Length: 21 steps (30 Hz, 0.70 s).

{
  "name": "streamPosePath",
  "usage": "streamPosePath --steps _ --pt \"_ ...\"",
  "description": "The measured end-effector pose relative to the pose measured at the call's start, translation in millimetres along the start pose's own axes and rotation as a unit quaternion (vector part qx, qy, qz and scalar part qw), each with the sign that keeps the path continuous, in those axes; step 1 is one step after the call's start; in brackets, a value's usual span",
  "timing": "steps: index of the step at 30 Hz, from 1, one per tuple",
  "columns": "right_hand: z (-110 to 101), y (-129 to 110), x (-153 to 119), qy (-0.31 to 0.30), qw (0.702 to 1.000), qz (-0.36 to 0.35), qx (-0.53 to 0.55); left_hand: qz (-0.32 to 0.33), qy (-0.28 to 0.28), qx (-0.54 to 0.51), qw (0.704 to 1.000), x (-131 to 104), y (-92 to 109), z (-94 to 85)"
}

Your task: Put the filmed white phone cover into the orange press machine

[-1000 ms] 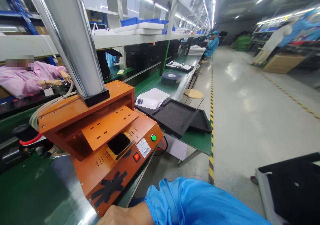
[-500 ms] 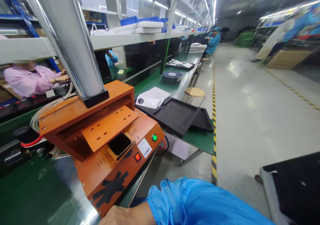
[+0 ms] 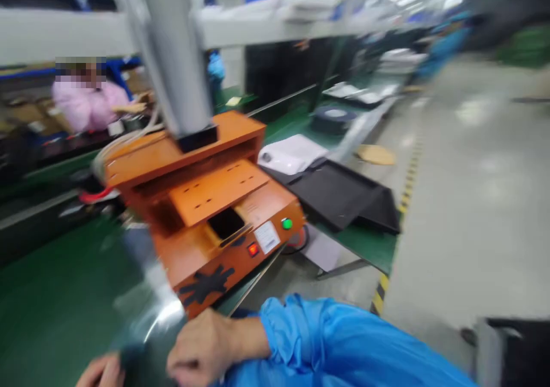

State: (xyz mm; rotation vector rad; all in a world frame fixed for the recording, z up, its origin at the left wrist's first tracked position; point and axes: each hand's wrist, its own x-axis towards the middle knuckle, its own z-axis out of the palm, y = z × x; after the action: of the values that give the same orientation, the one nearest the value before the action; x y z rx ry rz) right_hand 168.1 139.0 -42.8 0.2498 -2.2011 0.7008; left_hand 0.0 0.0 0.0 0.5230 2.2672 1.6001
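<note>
Both hands sit at the bottom edge, over the shiny metal sheet [image 3: 154, 318] on the green bench [image 3: 55, 295]. Right hand [image 3: 201, 350], in a blue sleeve [image 3: 326, 347], is curled loosely with the knuckles up; whether it grips anything cannot be told. Left hand [image 3: 101, 372] is cut off by the frame, its state unreadable, with something dark and blurred between the two hands. Just beyond stands the orange press [image 3: 210, 204], carrying a white label [image 3: 267, 237] whose print is too smeared to read, a red switch [image 3: 253, 249], a green button [image 3: 287, 223] and black tape [image 3: 208, 281]. Black trays [image 3: 339, 195] lie to its right.
</note>
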Motion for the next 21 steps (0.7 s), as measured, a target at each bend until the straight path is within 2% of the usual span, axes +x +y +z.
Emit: streamPosePath --steps 1,2,3,8,14,21 --pt "0 -10 -1 0.063 0.998 0.005 0.004 -0.015 0.036 -0.002 0.999 -13 -1 -4.2" --pt "-2 -18 -2 0.094 0.995 0.021 0.015 -0.018 0.066 -0.059 0.996 -25 -2 -6.3" --pt "-4 -23 -3 0.099 0.994 0.041 0.030 -0.018 0.056 -0.130 0.990 -33 -4 -6.5" --pt "-12 -25 -1 0.102 0.990 0.068 0.075 -0.025 0.077 -0.189 0.979 -34 -14 -1.6" --pt "-23 -47 15 0.085 0.987 0.105 0.083 0.005 0.031 -0.252 0.967 -38 -8 -3.8" --pt "-20 -54 41 0.069 0.948 0.244 0.191 0.027 -0.019 -0.289 0.957 -35 -4 -10.5"
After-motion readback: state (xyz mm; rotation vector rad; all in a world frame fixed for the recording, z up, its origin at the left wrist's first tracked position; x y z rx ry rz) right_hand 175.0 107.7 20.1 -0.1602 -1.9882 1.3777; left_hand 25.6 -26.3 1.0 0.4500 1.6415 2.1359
